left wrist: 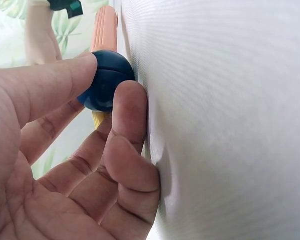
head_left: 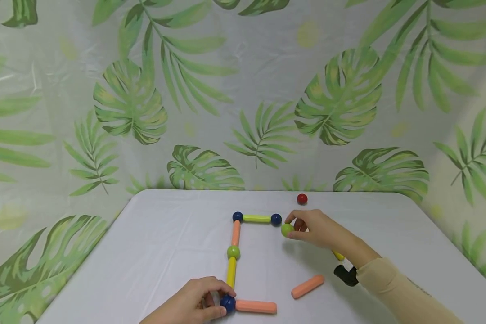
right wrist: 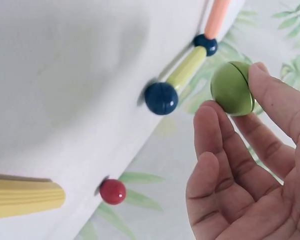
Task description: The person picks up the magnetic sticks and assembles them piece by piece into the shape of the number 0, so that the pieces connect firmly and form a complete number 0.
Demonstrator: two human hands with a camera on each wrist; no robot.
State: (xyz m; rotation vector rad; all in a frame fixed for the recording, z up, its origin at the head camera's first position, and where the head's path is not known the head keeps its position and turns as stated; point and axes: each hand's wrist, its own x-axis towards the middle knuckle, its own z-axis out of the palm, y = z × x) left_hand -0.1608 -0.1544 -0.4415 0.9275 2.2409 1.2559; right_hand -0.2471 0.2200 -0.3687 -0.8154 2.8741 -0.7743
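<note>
My left hand point(head_left: 196, 299) pinches a dark blue ball point(head_left: 228, 304) at the near corner of a chain of rods and balls. From that ball a salmon rod point(head_left: 256, 307) runs right and a yellow rod point(head_left: 231, 272) runs away to a green ball point(head_left: 233, 252). Beyond it, another salmon rod point(head_left: 236, 233) reaches a far blue ball point(head_left: 237, 217). A lime rod point(head_left: 257, 219) links that one to a blue end ball point(head_left: 276, 219). Between thumb and fingers, my right hand point(head_left: 313, 229) holds a second green ball point(right wrist: 232, 89), apart from the end ball in the right wrist view.
A loose salmon rod point(head_left: 308, 286) lies on the white table point(head_left: 166, 243), right of the chain. Near the back edge is a red ball point(head_left: 302, 199). Another yellow rod point(right wrist: 24, 196) is partly hidden by my right forearm in the head view. A black device point(head_left: 346, 275) sits at the right cuff.
</note>
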